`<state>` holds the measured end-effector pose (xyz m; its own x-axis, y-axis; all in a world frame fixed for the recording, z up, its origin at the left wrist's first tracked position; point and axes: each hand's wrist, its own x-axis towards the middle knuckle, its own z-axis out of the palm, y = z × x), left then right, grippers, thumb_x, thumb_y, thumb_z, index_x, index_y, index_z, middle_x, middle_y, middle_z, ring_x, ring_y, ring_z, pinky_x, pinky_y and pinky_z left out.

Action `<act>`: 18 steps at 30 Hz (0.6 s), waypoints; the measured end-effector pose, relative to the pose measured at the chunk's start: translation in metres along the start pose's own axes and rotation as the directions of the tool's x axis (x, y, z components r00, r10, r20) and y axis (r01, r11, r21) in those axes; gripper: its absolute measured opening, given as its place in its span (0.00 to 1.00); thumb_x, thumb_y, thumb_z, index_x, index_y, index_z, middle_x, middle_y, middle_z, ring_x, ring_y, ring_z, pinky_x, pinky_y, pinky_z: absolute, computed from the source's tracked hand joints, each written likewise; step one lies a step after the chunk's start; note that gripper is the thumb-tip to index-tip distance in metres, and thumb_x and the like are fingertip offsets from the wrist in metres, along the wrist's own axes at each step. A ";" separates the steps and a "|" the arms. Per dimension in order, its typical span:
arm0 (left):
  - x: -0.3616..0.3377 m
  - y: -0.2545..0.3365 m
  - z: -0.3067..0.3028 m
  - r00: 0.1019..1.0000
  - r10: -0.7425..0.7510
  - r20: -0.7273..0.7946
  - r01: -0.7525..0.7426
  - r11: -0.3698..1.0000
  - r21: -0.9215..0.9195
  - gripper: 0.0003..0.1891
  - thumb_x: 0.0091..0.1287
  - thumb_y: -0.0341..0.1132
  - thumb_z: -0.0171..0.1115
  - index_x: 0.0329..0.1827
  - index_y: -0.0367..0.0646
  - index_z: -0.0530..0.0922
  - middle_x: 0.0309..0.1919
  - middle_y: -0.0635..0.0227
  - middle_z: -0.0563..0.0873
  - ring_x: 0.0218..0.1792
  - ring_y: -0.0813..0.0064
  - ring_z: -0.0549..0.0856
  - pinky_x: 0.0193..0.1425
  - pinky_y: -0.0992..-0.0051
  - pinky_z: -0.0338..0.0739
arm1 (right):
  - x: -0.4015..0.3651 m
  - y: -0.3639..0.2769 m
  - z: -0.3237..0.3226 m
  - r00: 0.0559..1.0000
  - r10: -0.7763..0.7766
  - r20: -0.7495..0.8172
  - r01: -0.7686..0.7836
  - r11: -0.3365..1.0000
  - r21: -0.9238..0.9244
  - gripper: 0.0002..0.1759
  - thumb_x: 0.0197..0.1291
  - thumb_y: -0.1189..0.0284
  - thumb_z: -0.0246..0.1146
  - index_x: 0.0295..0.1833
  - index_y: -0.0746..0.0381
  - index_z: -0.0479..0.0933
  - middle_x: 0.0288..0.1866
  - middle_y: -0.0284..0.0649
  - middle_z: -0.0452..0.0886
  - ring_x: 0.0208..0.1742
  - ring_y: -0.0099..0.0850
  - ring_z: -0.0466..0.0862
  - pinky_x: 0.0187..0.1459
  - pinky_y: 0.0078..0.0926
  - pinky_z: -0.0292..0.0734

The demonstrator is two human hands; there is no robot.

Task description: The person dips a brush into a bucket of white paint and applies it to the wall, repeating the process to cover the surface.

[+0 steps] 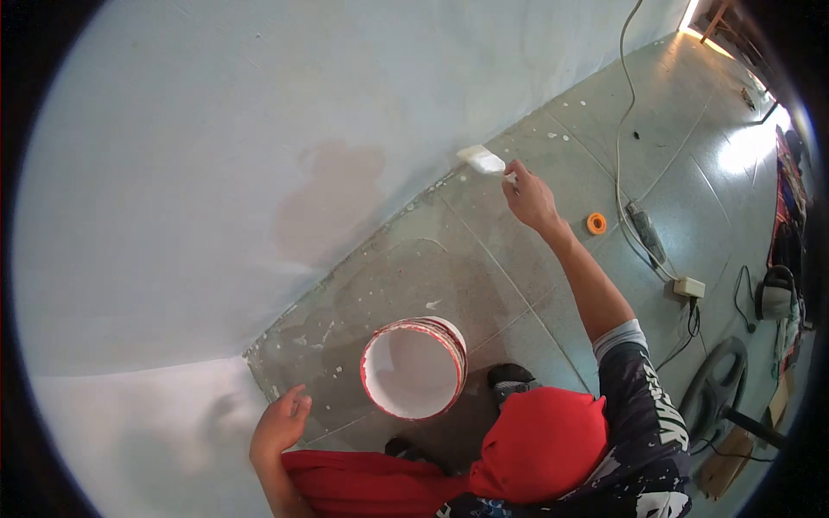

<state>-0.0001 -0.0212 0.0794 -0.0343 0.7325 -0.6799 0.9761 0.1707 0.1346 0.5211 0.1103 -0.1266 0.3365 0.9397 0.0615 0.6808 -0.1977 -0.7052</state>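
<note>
A flat brush (pixel 481 160) with pale bristles is gripped by its handle in the right hand (pixel 527 193), the fingers being closed around it; the bristles are directed toward the foot of the pale wall (pixel 259 95), where it is met by the tiled floor (pixel 484 268), though whether contact is made cannot be told. The left hand (pixel 281 421) is held loosely open near the corner, its fingers slightly bent and parted. Between the two hands, near the person's shoe (pixel 509 377), a bucket (pixel 458 338) is set on the floor; its rim is edged in red, and its interior is seen to be white. Beyond the right forearm, an orange ring (pixel 597 224) is placed on the floor; near it are seen a pale cable (pixel 618 147), a dark elongated tool (pixel 646 234) and a white socket block (pixel 689 287).
</note>
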 end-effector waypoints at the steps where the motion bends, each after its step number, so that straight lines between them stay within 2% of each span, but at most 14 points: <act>1: 0.000 0.000 0.000 1.000 -0.009 -0.004 0.009 1.000 -0.001 0.26 0.76 0.50 0.54 0.70 0.44 0.72 0.54 0.55 0.86 0.56 0.53 0.85 0.61 0.61 0.78 | 0.001 0.001 0.002 1.000 0.000 -0.002 0.000 1.000 -0.001 0.14 0.64 0.69 0.61 0.53 0.61 0.73 0.41 0.54 0.83 0.43 0.55 0.83 0.44 0.45 0.77; 3: 0.001 0.000 0.000 1.000 -0.010 0.001 0.010 1.000 -0.005 0.26 0.75 0.50 0.54 0.70 0.45 0.72 0.54 0.55 0.86 0.56 0.53 0.85 0.61 0.61 0.78 | 0.006 0.003 0.011 0.999 -0.048 0.021 0.050 0.989 -0.136 0.15 0.63 0.72 0.59 0.55 0.61 0.73 0.45 0.56 0.82 0.46 0.56 0.83 0.47 0.49 0.77; 10: -0.001 0.001 -0.001 1.000 -0.022 -0.001 0.022 1.000 0.001 0.26 0.75 0.49 0.54 0.71 0.45 0.72 0.56 0.54 0.86 0.57 0.53 0.84 0.62 0.62 0.77 | 0.033 0.010 0.043 0.997 0.037 0.067 -0.023 0.979 -0.202 0.14 0.61 0.75 0.56 0.53 0.62 0.77 0.46 0.59 0.83 0.50 0.56 0.84 0.51 0.50 0.78; 12: -0.001 0.001 -0.001 1.000 -0.021 0.000 0.021 1.000 0.002 0.26 0.75 0.49 0.54 0.71 0.45 0.72 0.56 0.54 0.86 0.57 0.53 0.84 0.62 0.62 0.77 | 0.043 0.007 0.045 0.995 0.056 0.080 -0.035 0.970 -0.242 0.15 0.59 0.73 0.59 0.52 0.60 0.79 0.48 0.56 0.84 0.52 0.54 0.83 0.53 0.49 0.77; 16: -0.001 0.005 -0.001 0.999 -0.041 0.006 0.041 0.999 0.005 0.26 0.76 0.50 0.54 0.71 0.44 0.72 0.56 0.54 0.85 0.57 0.53 0.84 0.62 0.62 0.77 | 0.058 -0.003 0.039 0.989 0.095 0.112 -0.064 0.964 -0.260 0.14 0.59 0.73 0.59 0.51 0.60 0.80 0.48 0.54 0.84 0.51 0.54 0.83 0.52 0.48 0.78; 18: -0.002 0.007 -0.001 1.000 -0.030 0.004 0.030 1.000 -0.005 0.26 0.76 0.50 0.54 0.71 0.44 0.72 0.56 0.54 0.86 0.57 0.53 0.84 0.62 0.62 0.77 | 0.061 -0.007 0.034 0.999 -0.031 -0.040 0.024 0.985 -0.170 0.13 0.60 0.73 0.59 0.51 0.59 0.81 0.47 0.52 0.84 0.49 0.53 0.83 0.51 0.47 0.78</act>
<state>0.0064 -0.0203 0.0826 -0.0628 0.7241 -0.6869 0.9736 0.1958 0.1174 0.5147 0.1786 -0.1422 0.3412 0.9334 0.1116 0.7894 -0.2200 -0.5730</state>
